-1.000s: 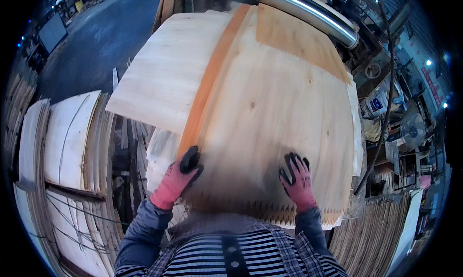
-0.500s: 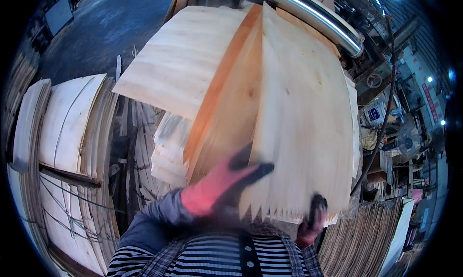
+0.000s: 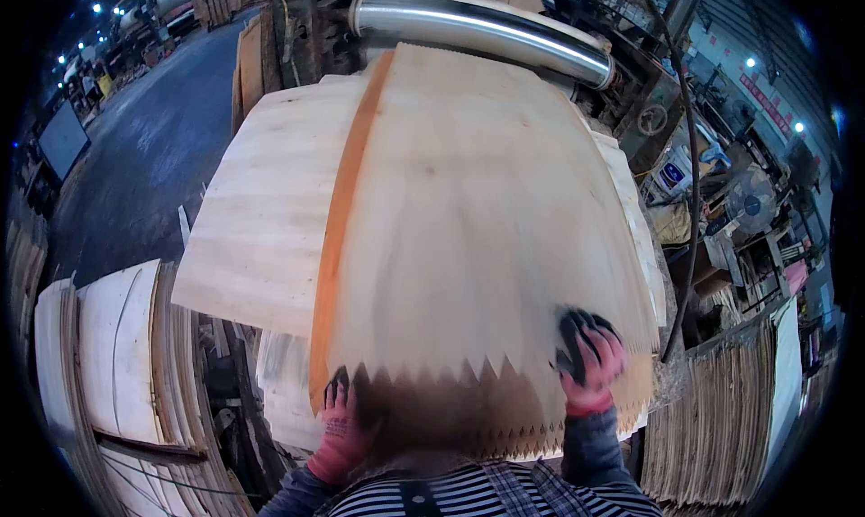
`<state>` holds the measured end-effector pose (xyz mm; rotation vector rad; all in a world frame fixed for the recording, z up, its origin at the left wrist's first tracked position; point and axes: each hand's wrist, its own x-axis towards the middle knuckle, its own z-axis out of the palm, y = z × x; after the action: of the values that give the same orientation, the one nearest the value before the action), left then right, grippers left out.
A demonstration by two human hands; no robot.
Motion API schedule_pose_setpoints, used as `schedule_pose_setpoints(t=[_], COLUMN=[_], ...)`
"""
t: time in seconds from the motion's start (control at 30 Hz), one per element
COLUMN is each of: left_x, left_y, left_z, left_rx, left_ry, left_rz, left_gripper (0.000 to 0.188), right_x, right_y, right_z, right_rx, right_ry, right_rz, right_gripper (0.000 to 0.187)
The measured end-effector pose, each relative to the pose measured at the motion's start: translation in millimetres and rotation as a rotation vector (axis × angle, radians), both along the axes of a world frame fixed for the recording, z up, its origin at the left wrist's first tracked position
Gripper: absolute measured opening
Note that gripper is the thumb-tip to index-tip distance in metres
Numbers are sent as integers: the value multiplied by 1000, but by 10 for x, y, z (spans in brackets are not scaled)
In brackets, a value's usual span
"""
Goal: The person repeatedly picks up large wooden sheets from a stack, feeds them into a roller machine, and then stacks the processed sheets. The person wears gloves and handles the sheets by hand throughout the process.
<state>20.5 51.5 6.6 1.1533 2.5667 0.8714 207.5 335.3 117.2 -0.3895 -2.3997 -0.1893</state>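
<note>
A broad pale veneer sheet point(image 3: 468, 211) with a jagged near edge lies before me over other sheets. My left hand point(image 3: 344, 431), in a pink and black glove, is at its near left corner, fingers stretched over the lower end of an orange veneer strip point(image 3: 347, 184). My right hand point(image 3: 590, 359), gloved alike, rests on the sheet near its right front edge, fingers apart and slightly blurred. A browner veneer sheet point(image 3: 423, 413) shows beneath the jagged edge, between my hands. Another pale sheet point(image 3: 261, 211) sticks out at the left.
A shiny metal roller point(image 3: 487, 31) runs across the far end of the pile. Stacked veneer point(image 3: 117, 355) stands at the left, with another stack point(image 3: 712, 418) at the right. A dark cable point(image 3: 692, 202) hangs at the right, near a white bucket point(image 3: 673, 173) and a fan point(image 3: 751, 202).
The top sheet's left side has come down and left, covering the brown sheet's wide gap beside the orange strip. My left hand moved left and down; my right hand moved up onto the sheet.
</note>
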Motion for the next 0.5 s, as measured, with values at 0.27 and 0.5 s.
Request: schedule_pose_setpoints(t=[0.27, 0.5], left_x=[-113, -110], left_y=[56, -37], left_z=[311, 484], left_rx=[141, 248], left_ry=[-123, -3], left_rz=[68, 91], left_gripper=[74, 72], right_x=[-1277, -1092], right_y=[967, 256], right_z=[-603, -470], right_rx=[-136, -249], right_ry=[-88, -341], right_rz=[-115, 29], right_gripper=[50, 61])
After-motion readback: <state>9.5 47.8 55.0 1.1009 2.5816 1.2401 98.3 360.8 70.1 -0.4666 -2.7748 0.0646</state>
